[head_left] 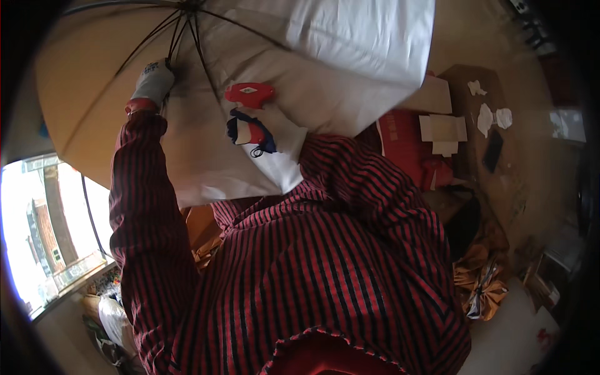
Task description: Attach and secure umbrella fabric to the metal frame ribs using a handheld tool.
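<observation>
An opened umbrella (pixel 350 69) with a silvery underside spreads across the upper view, its dark ribs meeting at the top. My left hand (pixel 154 84), in a pale glove with a red cuff, reaches up and closes on the umbrella's dark rods below the hub; the fingers are partly hidden. In front of the canopy, my right hand (pixel 286 130) appears in a pale glove, closed around a red-and-navy item (pixel 255 132) with a small dark loop. A flat red piece (pixel 250 95) with a white label shows just above it. I cannot make out its kind.
To the right, a brown table (pixel 509 153) carries crumpled white paper (pixel 485 119) and a dark phone-like slab (pixel 493 151). Beside it are a red box (pixel 400 140) and an orange-brown folded bundle (pixel 480 284). A bright window (pixel 53 225) is at the left.
</observation>
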`<act>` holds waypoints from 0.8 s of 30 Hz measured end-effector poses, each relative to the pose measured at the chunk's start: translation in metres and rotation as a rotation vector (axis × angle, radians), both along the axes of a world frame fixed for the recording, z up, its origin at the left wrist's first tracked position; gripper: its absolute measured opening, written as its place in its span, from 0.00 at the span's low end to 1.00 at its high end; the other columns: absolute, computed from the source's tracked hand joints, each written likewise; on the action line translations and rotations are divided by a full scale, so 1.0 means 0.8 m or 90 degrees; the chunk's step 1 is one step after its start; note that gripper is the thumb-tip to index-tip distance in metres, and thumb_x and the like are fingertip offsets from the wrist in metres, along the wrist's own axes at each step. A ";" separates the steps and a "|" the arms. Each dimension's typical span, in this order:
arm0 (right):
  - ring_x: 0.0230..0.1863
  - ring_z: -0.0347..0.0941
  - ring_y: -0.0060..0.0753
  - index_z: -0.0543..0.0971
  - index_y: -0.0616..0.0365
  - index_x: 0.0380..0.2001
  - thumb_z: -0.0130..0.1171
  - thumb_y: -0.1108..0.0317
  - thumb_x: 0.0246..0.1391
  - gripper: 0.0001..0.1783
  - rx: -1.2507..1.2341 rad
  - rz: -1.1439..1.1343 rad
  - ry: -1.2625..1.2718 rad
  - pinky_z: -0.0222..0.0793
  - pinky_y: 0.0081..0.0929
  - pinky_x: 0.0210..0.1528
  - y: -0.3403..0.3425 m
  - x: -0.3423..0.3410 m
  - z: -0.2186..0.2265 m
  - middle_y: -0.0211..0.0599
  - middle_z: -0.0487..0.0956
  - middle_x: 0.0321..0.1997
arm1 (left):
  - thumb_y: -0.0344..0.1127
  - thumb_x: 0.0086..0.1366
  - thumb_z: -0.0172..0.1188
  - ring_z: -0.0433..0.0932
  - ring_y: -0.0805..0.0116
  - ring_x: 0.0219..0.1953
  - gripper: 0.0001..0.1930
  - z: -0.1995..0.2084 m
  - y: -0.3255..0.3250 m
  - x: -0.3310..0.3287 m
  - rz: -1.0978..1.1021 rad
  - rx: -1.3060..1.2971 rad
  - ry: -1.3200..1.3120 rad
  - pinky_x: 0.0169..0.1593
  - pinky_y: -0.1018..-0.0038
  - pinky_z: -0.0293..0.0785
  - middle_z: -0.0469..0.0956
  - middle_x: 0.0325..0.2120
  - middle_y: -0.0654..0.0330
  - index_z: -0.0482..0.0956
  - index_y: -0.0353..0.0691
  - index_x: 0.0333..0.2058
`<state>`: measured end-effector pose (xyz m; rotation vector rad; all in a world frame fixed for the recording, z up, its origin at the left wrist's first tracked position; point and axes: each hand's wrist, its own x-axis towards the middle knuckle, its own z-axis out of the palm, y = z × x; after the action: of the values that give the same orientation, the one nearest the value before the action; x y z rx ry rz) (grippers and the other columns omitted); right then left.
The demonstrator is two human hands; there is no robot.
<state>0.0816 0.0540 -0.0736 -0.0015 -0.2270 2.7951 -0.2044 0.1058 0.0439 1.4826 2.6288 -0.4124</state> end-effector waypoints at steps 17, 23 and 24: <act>0.25 0.71 0.21 0.76 0.62 0.35 0.59 0.68 0.51 0.10 0.345 -0.216 -0.521 0.68 0.23 0.26 -0.033 0.021 -0.012 0.29 0.75 0.26 | 0.45 0.59 0.58 0.80 0.61 0.24 0.16 -0.083 -0.076 0.155 0.077 0.244 -0.210 0.26 0.65 0.74 0.79 0.22 0.53 0.78 0.36 0.35; 0.25 0.68 0.18 0.76 0.61 0.38 0.63 0.62 0.52 0.15 0.257 -0.202 -0.575 0.66 0.23 0.27 -0.055 0.016 -0.016 0.26 0.73 0.26 | 0.37 0.62 0.55 0.75 0.64 0.13 0.11 -0.065 -0.058 0.160 0.172 0.147 -0.453 0.14 0.71 0.69 0.76 0.15 0.57 0.78 0.34 0.27; 0.25 0.69 0.18 0.76 0.61 0.38 0.62 0.63 0.52 0.15 0.246 -0.214 -0.576 0.66 0.23 0.27 -0.058 0.014 -0.021 0.27 0.74 0.27 | 0.37 0.62 0.55 0.76 0.63 0.14 0.12 -0.060 -0.057 0.163 0.169 0.138 -0.461 0.16 0.70 0.71 0.76 0.15 0.56 0.78 0.33 0.27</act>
<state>0.0925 0.0076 -0.0903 -1.0977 -0.8709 2.1871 -0.0739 0.0602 -0.0040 1.0253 2.2513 0.3794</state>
